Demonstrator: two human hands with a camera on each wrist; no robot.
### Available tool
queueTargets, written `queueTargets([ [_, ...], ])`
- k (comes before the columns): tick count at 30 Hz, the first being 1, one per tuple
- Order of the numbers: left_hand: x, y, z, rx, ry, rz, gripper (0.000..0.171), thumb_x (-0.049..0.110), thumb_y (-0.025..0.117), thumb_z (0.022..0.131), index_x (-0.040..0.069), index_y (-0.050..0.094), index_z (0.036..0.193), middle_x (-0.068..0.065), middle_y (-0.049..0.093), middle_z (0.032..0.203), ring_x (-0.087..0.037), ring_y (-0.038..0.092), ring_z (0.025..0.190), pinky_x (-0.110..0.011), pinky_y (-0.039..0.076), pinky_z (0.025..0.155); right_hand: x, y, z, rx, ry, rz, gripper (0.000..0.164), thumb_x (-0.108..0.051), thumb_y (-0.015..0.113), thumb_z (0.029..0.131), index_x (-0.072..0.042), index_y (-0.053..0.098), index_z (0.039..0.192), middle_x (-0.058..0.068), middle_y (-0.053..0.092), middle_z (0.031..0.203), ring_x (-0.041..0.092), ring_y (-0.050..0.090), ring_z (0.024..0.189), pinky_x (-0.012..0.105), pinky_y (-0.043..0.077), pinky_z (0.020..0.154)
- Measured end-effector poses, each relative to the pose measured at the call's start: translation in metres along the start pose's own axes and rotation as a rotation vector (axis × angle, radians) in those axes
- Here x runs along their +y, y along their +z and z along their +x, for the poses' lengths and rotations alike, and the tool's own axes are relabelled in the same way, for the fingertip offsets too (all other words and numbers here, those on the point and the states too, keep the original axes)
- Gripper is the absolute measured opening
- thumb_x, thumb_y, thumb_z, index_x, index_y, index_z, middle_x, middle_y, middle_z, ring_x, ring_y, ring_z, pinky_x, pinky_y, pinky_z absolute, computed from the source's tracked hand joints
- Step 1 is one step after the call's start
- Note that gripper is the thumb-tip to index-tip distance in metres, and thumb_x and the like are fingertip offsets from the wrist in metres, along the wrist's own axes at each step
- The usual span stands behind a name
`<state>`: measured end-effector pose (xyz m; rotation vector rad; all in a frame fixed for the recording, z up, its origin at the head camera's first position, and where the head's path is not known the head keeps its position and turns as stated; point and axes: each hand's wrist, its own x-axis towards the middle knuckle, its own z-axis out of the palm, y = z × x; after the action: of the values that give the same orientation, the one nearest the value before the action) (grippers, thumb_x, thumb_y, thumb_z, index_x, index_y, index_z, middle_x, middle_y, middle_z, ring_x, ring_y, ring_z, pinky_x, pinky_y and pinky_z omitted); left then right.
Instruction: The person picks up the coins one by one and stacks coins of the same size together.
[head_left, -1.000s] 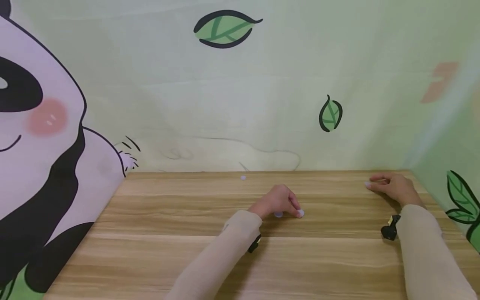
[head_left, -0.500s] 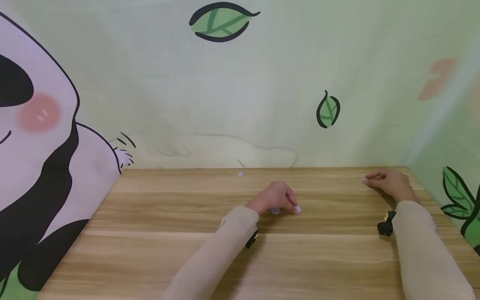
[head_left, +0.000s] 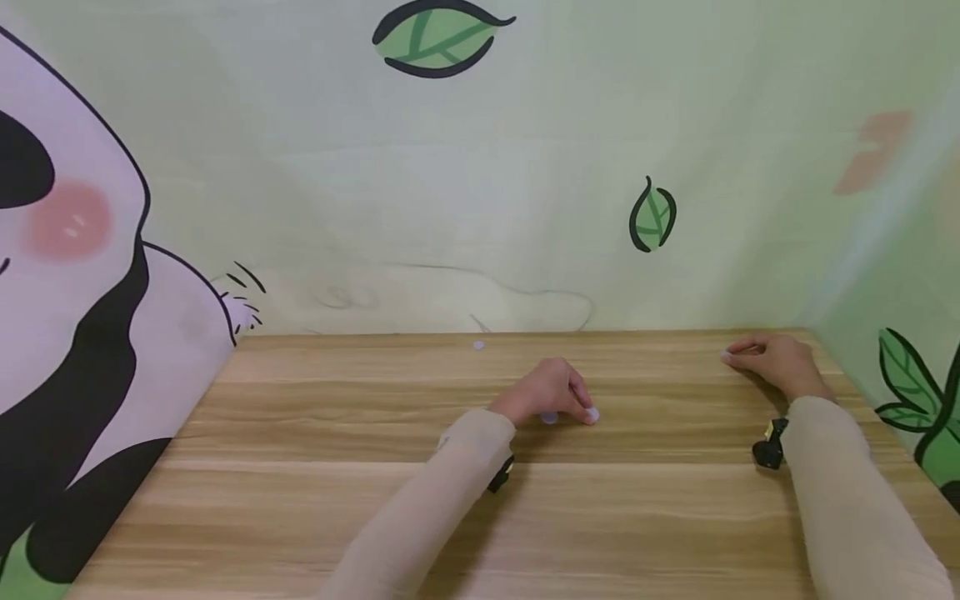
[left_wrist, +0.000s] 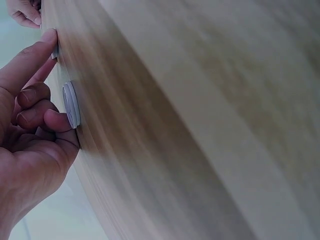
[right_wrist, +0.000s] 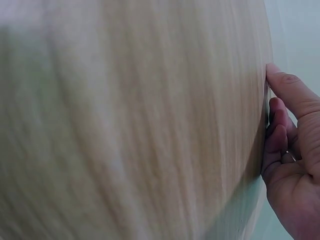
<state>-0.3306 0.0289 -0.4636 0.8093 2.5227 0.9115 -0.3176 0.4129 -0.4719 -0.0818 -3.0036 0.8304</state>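
My left hand (head_left: 546,392) is low over the middle of the wooden table, with thumb and finger pinching a small white round disc (head_left: 592,414) at the tabletop. Under that hand lies a second white disc (head_left: 550,418). Seen close in the left wrist view, this disc (left_wrist: 71,104) has a ridged rim and lies by the curled fingers. Near the back right corner, my right hand (head_left: 783,362) holds another small white disc (head_left: 725,357) between its fingertips. In the right wrist view the right hand (right_wrist: 300,145) hides that disc. Farther back lies one more white disc (head_left: 478,345).
The wood-grain table (head_left: 337,517) ends at a pale green backdrop (head_left: 525,192) with printed leaves and a panda. At the right the backdrop turns forward beside my right forearm. Black wrist cameras sit at both cuffs, one black camera (head_left: 768,446) showing fully.
The head view has shifted slightly, so everything sits a little higher and further left in it. Both hands keep their places on the table and their pinches on the discs.
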Motion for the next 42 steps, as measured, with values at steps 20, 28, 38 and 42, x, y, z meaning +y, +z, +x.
queueTargets([
  [20, 0.0022, -0.0027, -0.0031, -0.018, -0.031, 0.027, 0.014, 0.024, 0.091, 0.078, 0.016, 0.081, 0.083, 0.012, 0.074, 0.081, -0.001, 0.056, 0.078, -0.015, 0.046, 0.071, 0.0025, 0.0008, 0.0052, 0.011, -0.028, -0.005, 0.051, -0.044, 0.069, 0.096, 0.004, 0.069, 0.114, 0.027, 0.068, 0.11, 0.045, 0.06, 0.103, 0.059, 0.046, 0.089],
  [28, 0.0038, -0.0032, -0.0042, -0.006, -0.015, 0.025, 0.014, 0.024, 0.091, 0.078, 0.015, 0.081, 0.083, 0.011, 0.075, 0.081, 0.0, 0.057, 0.078, -0.014, 0.046, 0.073, -0.0011, -0.0011, 0.0048, 0.015, -0.036, -0.036, 0.045, -0.036, 0.068, 0.096, 0.007, 0.069, 0.108, 0.029, 0.068, 0.108, 0.046, 0.06, 0.1, 0.058, 0.047, 0.087],
  [38, 0.0004, -0.0022, -0.0012, 0.013, -0.001, -0.017, 0.014, 0.021, 0.092, 0.076, 0.014, 0.081, 0.081, 0.01, 0.075, 0.079, -0.001, 0.057, 0.076, -0.016, 0.046, 0.071, -0.0037, -0.0028, 0.0022, 0.051, -0.044, -0.03, 0.043, -0.035, 0.069, 0.095, 0.007, 0.07, 0.105, 0.021, 0.073, 0.095, 0.042, 0.063, 0.094, 0.055, 0.048, 0.083],
  [42, -0.0005, -0.0014, -0.0013, 0.007, -0.014, -0.008, 0.014, 0.023, 0.092, 0.076, 0.015, 0.081, 0.082, 0.012, 0.074, 0.078, 0.0, 0.056, 0.075, -0.016, 0.046, 0.07, -0.0019, 0.0007, -0.0008, 0.055, -0.061, -0.037, 0.044, -0.035, 0.068, 0.096, 0.008, 0.07, 0.106, 0.023, 0.073, 0.096, 0.042, 0.064, 0.093, 0.054, 0.05, 0.081],
])
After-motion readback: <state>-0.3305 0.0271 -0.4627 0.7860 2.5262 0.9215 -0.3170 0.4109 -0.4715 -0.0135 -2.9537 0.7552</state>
